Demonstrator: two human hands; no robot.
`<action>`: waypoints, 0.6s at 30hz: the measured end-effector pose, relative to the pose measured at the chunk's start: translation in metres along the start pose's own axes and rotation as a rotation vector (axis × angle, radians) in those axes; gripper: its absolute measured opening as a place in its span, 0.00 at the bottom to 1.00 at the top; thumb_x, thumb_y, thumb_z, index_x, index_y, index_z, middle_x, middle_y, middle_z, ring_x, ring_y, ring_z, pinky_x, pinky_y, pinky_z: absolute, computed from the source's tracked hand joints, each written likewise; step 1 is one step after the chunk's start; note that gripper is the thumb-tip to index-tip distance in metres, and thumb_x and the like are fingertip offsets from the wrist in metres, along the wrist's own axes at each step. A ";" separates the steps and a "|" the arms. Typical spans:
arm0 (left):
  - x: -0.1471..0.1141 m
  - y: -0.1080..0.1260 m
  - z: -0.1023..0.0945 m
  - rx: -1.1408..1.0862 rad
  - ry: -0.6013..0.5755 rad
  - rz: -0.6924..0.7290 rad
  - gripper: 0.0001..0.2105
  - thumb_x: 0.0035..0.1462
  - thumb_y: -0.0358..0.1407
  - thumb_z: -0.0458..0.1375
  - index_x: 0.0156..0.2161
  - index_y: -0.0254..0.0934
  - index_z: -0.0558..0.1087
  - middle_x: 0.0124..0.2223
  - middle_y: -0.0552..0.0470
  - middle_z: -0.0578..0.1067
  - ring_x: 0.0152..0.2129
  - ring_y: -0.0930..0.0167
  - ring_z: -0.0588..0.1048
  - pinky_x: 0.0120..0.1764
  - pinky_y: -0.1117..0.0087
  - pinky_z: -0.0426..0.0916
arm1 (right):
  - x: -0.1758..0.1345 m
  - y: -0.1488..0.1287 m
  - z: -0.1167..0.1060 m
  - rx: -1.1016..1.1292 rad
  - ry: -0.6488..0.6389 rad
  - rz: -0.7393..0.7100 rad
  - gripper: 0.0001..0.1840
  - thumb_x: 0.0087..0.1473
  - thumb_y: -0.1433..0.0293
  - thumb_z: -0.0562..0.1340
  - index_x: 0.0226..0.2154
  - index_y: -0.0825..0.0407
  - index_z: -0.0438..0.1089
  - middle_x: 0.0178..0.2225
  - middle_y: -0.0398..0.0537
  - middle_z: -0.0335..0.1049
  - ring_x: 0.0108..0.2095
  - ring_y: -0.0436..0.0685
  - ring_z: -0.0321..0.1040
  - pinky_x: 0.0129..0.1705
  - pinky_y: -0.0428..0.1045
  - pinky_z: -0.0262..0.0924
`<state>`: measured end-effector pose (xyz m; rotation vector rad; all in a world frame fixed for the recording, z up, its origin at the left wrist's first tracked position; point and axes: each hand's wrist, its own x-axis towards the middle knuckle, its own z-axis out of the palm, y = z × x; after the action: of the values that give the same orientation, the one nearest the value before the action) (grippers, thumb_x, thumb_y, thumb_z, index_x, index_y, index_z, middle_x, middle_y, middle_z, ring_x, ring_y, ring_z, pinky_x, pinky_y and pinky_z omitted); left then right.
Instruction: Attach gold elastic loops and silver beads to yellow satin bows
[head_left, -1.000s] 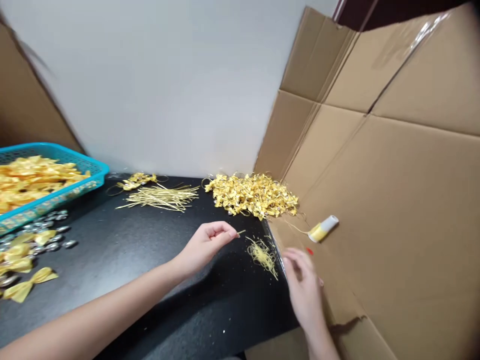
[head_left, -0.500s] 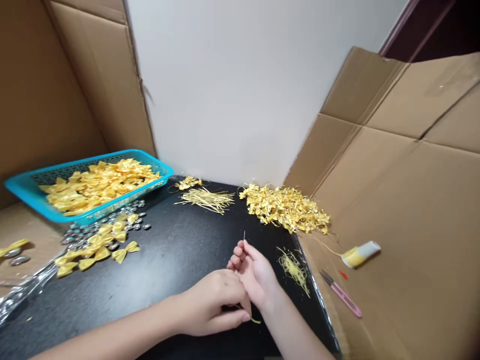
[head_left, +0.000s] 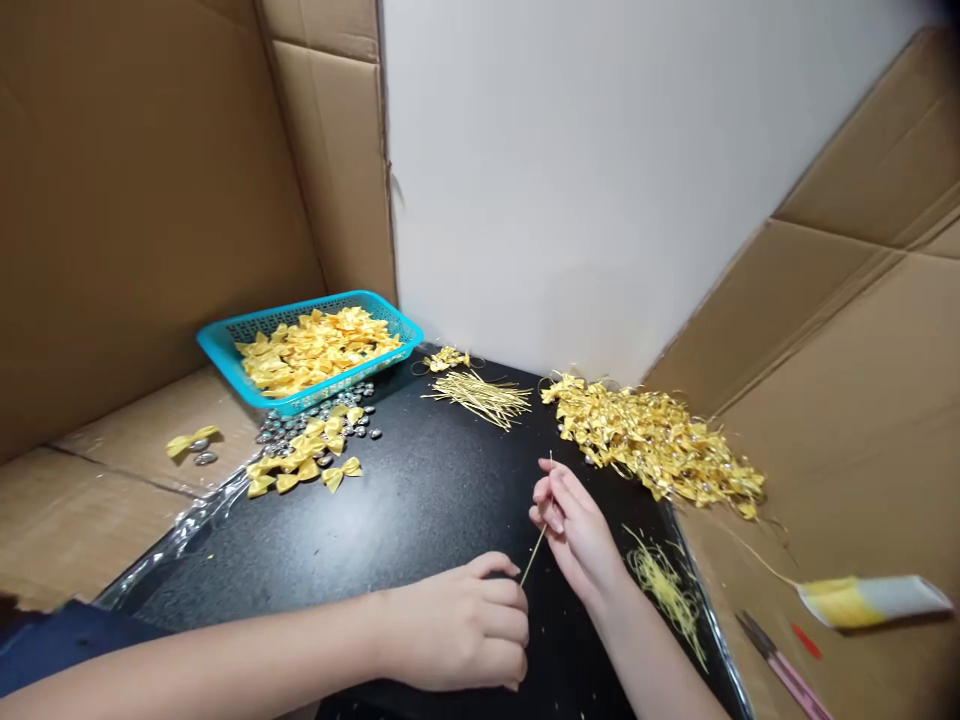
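Observation:
My right hand (head_left: 576,530) pinches a thin needle (head_left: 551,458), its tip pointing up above the fingers. A yellow cord (head_left: 534,555) runs taut from below those fingers down to my left hand (head_left: 469,625). The left hand's fingers are curled closed on the cord's lower end, back of the hand upward. Both hands are over the black tabletop (head_left: 420,520). Beyond them lies a bundle of cut yellow cords (head_left: 480,397). Yellow bows (head_left: 307,455) and silvery oval beads (head_left: 283,425) are scattered to the left.
A blue basket (head_left: 225,350) full of yellow bows stands at the back left. Finished bow pieces (head_left: 652,435) form a heap at the back right. To the right are cord scraps (head_left: 667,590), pink-handled snips (head_left: 784,665) and a yellow thread spool (head_left: 874,600). Cardboard walls (head_left: 847,390) enclose the sides.
My left hand has moved down and away from the right hand, and the yellow cord is now stretched between them. The camera view has turned left.

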<state>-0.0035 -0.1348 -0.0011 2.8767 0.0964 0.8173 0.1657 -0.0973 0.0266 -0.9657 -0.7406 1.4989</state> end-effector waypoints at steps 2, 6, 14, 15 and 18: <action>-0.006 0.003 -0.005 -0.018 0.005 -0.020 0.04 0.64 0.35 0.56 0.37 0.38 0.71 0.39 0.54 0.80 0.44 0.71 0.73 0.60 0.64 0.50 | 0.004 0.006 -0.005 -0.065 -0.002 -0.028 0.23 0.43 0.54 0.71 0.32 0.52 0.66 0.21 0.36 0.68 0.15 0.41 0.43 0.23 0.42 0.48; -0.034 -0.007 -0.032 0.086 -0.018 -0.249 0.16 0.62 0.41 0.56 0.53 0.40 0.68 0.54 0.46 0.76 0.50 0.65 0.71 0.55 0.63 0.58 | 0.008 0.021 -0.016 -0.223 -0.006 -0.052 0.22 0.45 0.53 0.69 0.29 0.53 0.66 0.20 0.40 0.69 0.17 0.43 0.46 0.22 0.43 0.42; -0.137 -0.045 -0.101 0.752 -0.136 -1.109 0.14 0.57 0.42 0.53 0.29 0.36 0.76 0.32 0.43 0.76 0.31 0.58 0.72 0.37 0.60 0.65 | 0.004 0.026 -0.016 -0.385 0.025 -0.082 0.21 0.40 0.52 0.70 0.26 0.54 0.74 0.24 0.46 0.72 0.23 0.49 0.59 0.27 0.46 0.55; -0.141 -0.045 -0.103 0.738 -0.166 -1.099 0.16 0.58 0.41 0.51 0.26 0.37 0.75 0.30 0.44 0.75 0.30 0.59 0.71 0.36 0.60 0.64 | 0.003 0.026 -0.015 -0.389 0.028 -0.085 0.21 0.40 0.53 0.70 0.25 0.54 0.74 0.24 0.46 0.72 0.23 0.49 0.60 0.27 0.46 0.56; -0.135 -0.043 -0.094 0.639 -0.154 -1.055 0.18 0.60 0.40 0.49 0.25 0.38 0.75 0.29 0.45 0.74 0.30 0.61 0.71 0.36 0.62 0.65 | 0.001 0.026 -0.013 -0.390 0.026 -0.081 0.20 0.40 0.53 0.70 0.25 0.54 0.74 0.23 0.45 0.71 0.24 0.50 0.61 0.27 0.46 0.56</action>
<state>-0.1691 -0.0941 0.0013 2.6858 1.9204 0.3532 0.1652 -0.1011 -0.0026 -1.2265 -1.0656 1.2931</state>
